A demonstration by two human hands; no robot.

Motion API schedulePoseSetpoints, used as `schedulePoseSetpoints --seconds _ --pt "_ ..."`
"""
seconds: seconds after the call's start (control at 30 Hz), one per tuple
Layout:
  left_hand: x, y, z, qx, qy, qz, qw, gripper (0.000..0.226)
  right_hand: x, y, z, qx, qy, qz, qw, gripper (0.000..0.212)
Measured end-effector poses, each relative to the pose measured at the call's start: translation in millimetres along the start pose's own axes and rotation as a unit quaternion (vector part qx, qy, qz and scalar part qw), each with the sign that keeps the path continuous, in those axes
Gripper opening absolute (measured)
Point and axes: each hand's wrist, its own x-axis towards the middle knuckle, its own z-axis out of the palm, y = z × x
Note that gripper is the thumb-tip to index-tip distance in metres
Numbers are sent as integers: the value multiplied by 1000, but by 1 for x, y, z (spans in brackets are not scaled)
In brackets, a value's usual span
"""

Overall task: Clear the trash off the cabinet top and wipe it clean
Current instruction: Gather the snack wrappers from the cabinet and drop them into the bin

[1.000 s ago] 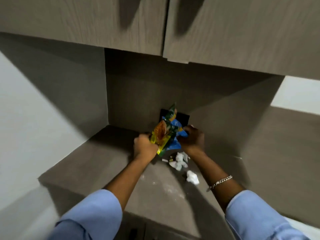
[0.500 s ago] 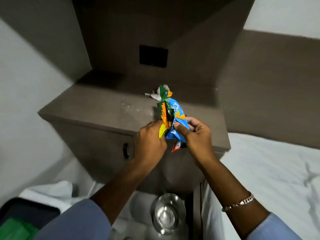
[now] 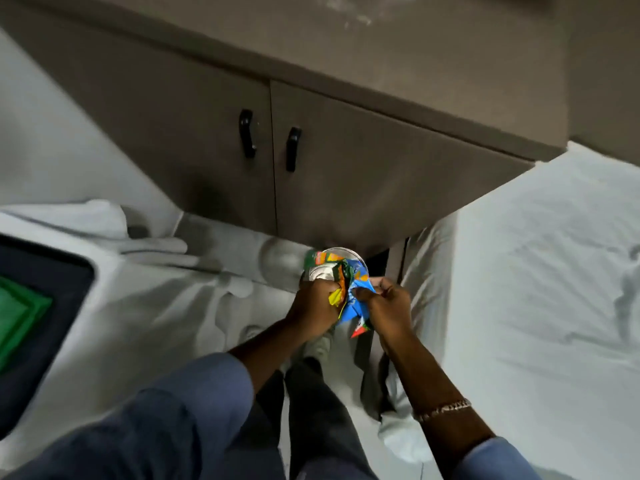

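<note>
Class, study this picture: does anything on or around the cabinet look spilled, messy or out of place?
Yes. White powdery smears still mark the cabinet top, so it is unwiped. On the floor, crumpled white cloths lie beside the cabinet.

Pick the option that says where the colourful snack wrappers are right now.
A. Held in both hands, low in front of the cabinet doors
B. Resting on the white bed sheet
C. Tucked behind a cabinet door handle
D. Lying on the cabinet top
A: the left hand and the right hand both grip the snack wrappers below the cabinet doors, above a round shiny object that is too blurred to identify.
</note>
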Motion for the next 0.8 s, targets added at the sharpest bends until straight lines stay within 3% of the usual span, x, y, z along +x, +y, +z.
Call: schedulePoseSetpoints --seconds 0.23,0.4,0.6,0.73,0.8 --pt "103 -99 91 13 -87 -71 994 17 125 122 37 -33 30 94 995 10" --pt "159 -158 136 -15 -117 -157 981 23 198 183 49 -121 46 62 990 15" --pt "191 -183 139 -152 -120 -224 955 52 238 190 66 -220 66 24 973 33" --pt "179 -170 111 -174 -104 -262 944 42 230 163 55 -190 101 29 976 32" --pt "166 -151 94 -186 -104 -281 936 12 210 147 43 -182 100 18 978 28"
